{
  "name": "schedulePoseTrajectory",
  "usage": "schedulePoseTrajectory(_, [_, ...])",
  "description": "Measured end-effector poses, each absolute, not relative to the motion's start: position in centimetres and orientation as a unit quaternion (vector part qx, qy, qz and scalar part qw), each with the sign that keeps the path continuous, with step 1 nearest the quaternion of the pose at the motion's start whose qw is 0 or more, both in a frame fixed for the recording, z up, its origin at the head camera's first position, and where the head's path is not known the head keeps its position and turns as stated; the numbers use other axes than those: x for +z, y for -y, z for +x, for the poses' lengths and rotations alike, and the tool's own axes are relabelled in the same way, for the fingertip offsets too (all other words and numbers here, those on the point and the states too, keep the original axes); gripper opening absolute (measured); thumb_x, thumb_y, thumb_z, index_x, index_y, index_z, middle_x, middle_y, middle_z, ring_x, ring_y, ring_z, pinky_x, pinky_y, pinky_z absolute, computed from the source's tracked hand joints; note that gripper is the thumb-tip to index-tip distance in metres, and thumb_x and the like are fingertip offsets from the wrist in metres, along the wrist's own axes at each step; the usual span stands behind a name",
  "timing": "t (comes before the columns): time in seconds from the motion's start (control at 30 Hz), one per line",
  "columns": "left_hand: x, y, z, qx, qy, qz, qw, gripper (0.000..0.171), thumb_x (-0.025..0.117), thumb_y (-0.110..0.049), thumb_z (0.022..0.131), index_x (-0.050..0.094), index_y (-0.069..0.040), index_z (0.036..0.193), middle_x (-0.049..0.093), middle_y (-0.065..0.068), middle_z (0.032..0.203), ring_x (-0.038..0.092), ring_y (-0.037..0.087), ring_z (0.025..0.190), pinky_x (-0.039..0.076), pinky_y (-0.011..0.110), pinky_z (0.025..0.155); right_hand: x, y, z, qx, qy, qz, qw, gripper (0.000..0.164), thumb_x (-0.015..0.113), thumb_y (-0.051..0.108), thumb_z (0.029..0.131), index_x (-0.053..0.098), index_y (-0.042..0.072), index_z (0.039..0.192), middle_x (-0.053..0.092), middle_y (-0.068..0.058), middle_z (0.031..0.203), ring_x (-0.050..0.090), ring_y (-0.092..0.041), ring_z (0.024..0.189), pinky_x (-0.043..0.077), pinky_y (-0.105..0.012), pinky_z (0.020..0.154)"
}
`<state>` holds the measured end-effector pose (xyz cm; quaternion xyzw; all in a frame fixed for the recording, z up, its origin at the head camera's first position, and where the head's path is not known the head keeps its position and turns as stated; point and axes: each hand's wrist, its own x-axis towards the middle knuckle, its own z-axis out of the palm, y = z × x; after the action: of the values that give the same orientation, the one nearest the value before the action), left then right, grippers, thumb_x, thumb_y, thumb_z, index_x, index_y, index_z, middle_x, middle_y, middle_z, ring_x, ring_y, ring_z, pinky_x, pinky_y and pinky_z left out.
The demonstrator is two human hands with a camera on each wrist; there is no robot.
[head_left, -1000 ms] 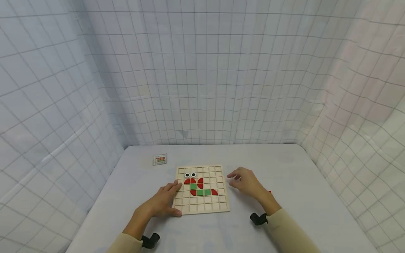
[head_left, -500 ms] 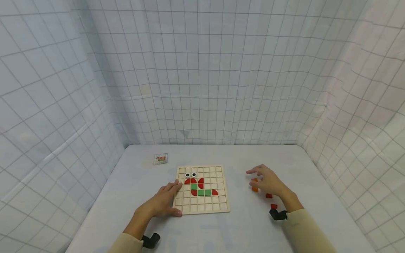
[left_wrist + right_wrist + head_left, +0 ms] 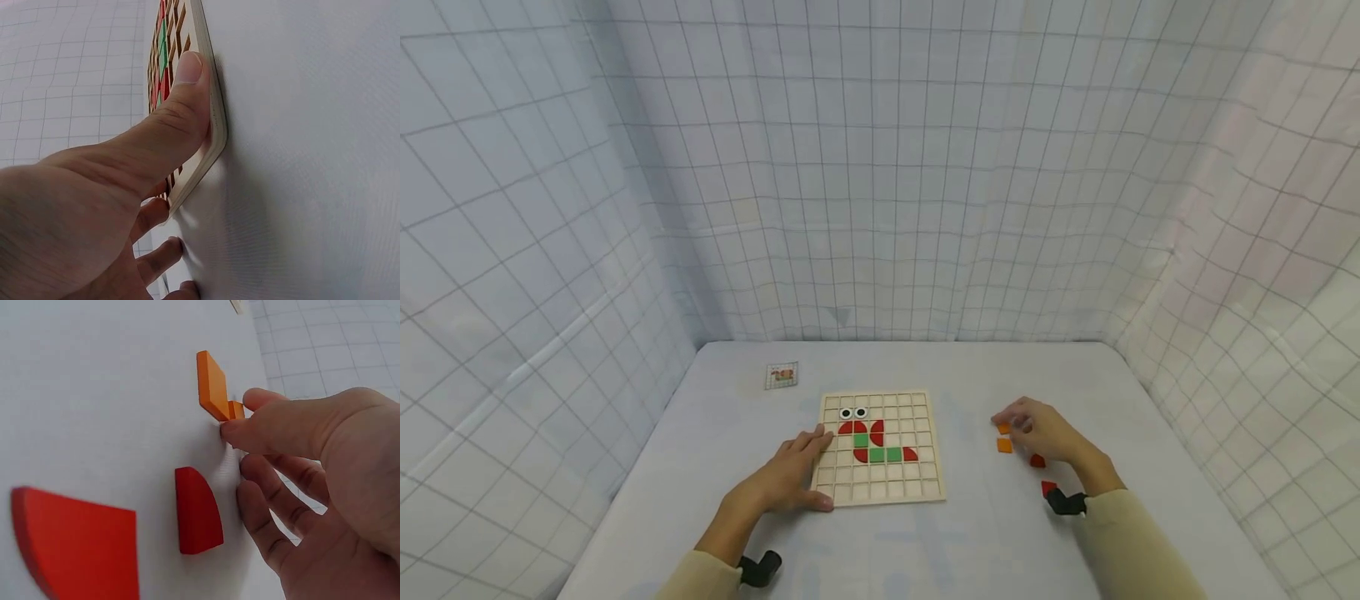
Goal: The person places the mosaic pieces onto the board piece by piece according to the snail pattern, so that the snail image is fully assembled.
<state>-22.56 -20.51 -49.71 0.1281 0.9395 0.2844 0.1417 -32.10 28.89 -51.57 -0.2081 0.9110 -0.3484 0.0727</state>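
A wooden grid board point(image 3: 880, 492) lies on the table with red quarter-round tiles, green square tiles point(image 3: 877, 455) and two eye tiles point(image 3: 853, 413) set in its cells. My left hand point(image 3: 784, 479) rests at its left side; in the left wrist view the thumb point(image 3: 178, 112) lies on the board's near corner. To the right of the board, my right hand point(image 3: 1047, 429) pinches the far orange square tile point(image 3: 236, 410) between thumb and index finger, down at the table. A second orange tile point(image 3: 1004, 446) lies just nearer. Two red quarter-round tiles point(image 3: 199, 512) lie under the right wrist.
A small picture card point(image 3: 782, 375) lies at the back left of the white table point(image 3: 970, 542). Grid-patterned white curtains point(image 3: 880, 208) hang behind and on both sides.
My right hand has moved right from beside the board to the orange tiles, and its thumb and index finger have closed on the far one. The left hand has stayed in place.
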Motion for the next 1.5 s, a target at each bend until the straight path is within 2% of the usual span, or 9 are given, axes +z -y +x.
schedulePoseTrajectory(0.2, [-49.6,20.5,-22.7,0.286,-0.94,0.12,0.141,0.119,0.108,-0.033,0.083,0.042,-0.003,0.178,0.03,0.024,0.192,0.033,0.06,0.172,0.036,0.077,0.137,-51.9,-28.4,-32.2,-0.344,-0.92,-0.179,0.061,0.022,0.082,0.005,0.107,0.086,0.013,0.127,0.079,-0.006,0.126,0.072,-0.023,0.112,0.064,-0.036,0.097])
schedulePoseTrajectory(0.43, [-49.7,20.5,-22.6,0.289,-0.94,0.121,0.137,0.119,0.108,-0.033,0.082,0.043,-0.004,0.178,0.03,0.024,0.192,0.032,0.061,0.173,0.035,0.078,0.137,-52.0,-28.2,-32.1,-0.336,-0.925,-0.168,0.062,0.022,0.083,0.005,0.106,0.086,0.012,0.127,0.079,-0.006,0.123,0.071,-0.019,0.106,0.063,-0.032,0.094])
schedulePoseTrajectory(0.77, [-50.1,20.4,-22.5,0.288,-0.941,0.115,0.139,0.12,0.108,-0.034,0.081,0.043,-0.005,0.178,0.03,0.023,0.192,0.031,0.062,0.173,0.036,0.079,0.136,-52.0,-28.1,-32.0,-0.336,-0.925,-0.168,0.056,0.023,0.084,0.009,0.107,0.084,0.01,0.13,0.082,-0.007,0.127,0.074,-0.019,0.108,0.066,-0.036,0.099])
schedulePoseTrajectory(1.03, [-49.7,20.6,-22.7,0.29,-0.939,0.128,0.135,0.118,0.106,-0.034,0.084,0.042,-0.003,0.178,0.03,0.024,0.192,0.034,0.062,0.171,0.039,0.077,0.135,-51.9,-27.7,-32.0,-0.353,-0.918,-0.174,0.044,0.024,0.085,0.009,0.107,0.084,0.006,0.13,0.082,-0.009,0.124,0.078,-0.022,0.11,0.067,-0.031,0.095])
schedulePoseTrajectory(1.27, [-49.6,20.3,-22.7,0.281,-0.942,0.12,0.135,0.118,0.107,-0.033,0.084,0.043,-0.005,0.178,0.032,0.022,0.192,0.033,0.061,0.172,0.039,0.077,0.135,-51.6,-26.4,-32.2,-0.355,-0.918,-0.178,0.014,0.025,0.083,0.007,0.108,0.083,0.005,0.133,0.082,-0.011,0.128,0.077,-0.029,0.117,0.069,-0.049,0.106])
schedulePoseTrajectory(1.5, [-49.5,20.4,-22.6,0.278,-0.944,0.116,0.137,0.118,0.107,-0.033,0.084,0.043,-0.005,0.178,0.032,0.021,0.192,0.032,0.06,0.173,0.039,0.077,0.136,-51.6,-24.2,-32.5,-0.365,-0.909,-0.202,0.002,0.023,0.082,0.001,0.106,0.085,0.004,0.129,0.083,-0.013,0.129,0.08,-0.034,0.121,0.07,-0.05,0.105])
